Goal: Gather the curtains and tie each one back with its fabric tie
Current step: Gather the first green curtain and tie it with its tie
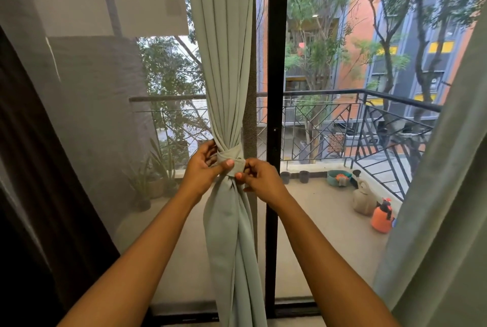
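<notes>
Head view, curtain: the pale green gathered curtain (224, 63) hangs just left of the black door post (275, 63), its long axis vertical and its folds running top to bottom, cinched to a narrow waist midway
Tie: the fabric tie (233, 159) wraps that waist crosswise, band roughly level, just left of the post
Left hand: the left hand (203, 167) grasps the tie on the side away from the post, thumb pressed on the band's front, fingers curled behind
Right hand: the right hand (261, 180) pinches the tie's end between thumb and fingertips, between curtain and post
Second curtain: the loose curtain (448, 194) hangs ungathered well right of the post
Far left of post: dark drape (39, 194)
Beyond the glass, right of post: balcony railing (342, 121), teal basin (338, 177), grey jug (363, 200), orange sprayer (382, 217)
Left of post: potted plants (155, 181), seen through mesh
In the way: the gathered curtain covers part of the railing
Counts: two green curtains, one tie, two small dark pots (303, 177) just right of the post, one basin, one sprayer
</notes>
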### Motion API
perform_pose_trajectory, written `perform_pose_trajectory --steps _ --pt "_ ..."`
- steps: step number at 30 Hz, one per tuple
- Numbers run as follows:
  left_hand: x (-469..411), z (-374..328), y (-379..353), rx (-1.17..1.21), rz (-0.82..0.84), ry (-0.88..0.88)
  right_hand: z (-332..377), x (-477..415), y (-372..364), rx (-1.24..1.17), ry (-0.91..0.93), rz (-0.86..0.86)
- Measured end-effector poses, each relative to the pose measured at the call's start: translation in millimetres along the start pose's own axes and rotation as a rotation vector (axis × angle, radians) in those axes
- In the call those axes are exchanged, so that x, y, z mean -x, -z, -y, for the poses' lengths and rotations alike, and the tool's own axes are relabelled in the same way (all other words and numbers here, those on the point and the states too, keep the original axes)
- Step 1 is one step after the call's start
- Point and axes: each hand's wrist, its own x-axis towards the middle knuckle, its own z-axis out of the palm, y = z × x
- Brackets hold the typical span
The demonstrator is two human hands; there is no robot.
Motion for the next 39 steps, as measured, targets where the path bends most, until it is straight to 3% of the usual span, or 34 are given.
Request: perform_pose_trajectory --steps 6,11,14,17,21,25,28,30,33,36,39 --pt "-3 -9 -7 -0.062 -0.081 -0.063 -10 -16 9 0.195 0.03 -0.079" --pt "-3 1 -3 -0.055 -0.014 -0.035 -18 -28 22 -0.117 -0.06 0.252" --pt "-2 11 5 -0.189 0.107 0.037 -22 -34 25 -0.111 -0.002 0.212" --pt "0 31 8 -0.244 0.125 0.065 -29 -34 23 -0.172 -0.007 0.156" --pt "25 84 6 -0.352 0.171 0.205 -41 -25 14 -0.263 -0.073 0.278" --pt "77 159 9 -0.405 0.231 0.464 -41 -28 8 -0.129 -0.102 0.297" --pt "84 171 18 -0.588 0.356 0.514 -35 -29 2 0.005 -0.104 0.225" --pt "69 154 22 -0.38 0.2 0.473 -31 -24 -4 0.12 -0.034 0.086" --pt "42 105 23 0.109 -0.14 0.222 -36 -7 -17 0.126 0.068 -0.062" --pt "24 56 5 0.088 -0.045 0.037 -55 8 -33 0.261 0.039 -0.016" --pt "10 44 -15 -0.082 -0.057 0.017 -64 6 -32 0.5 -0.039 0.055"
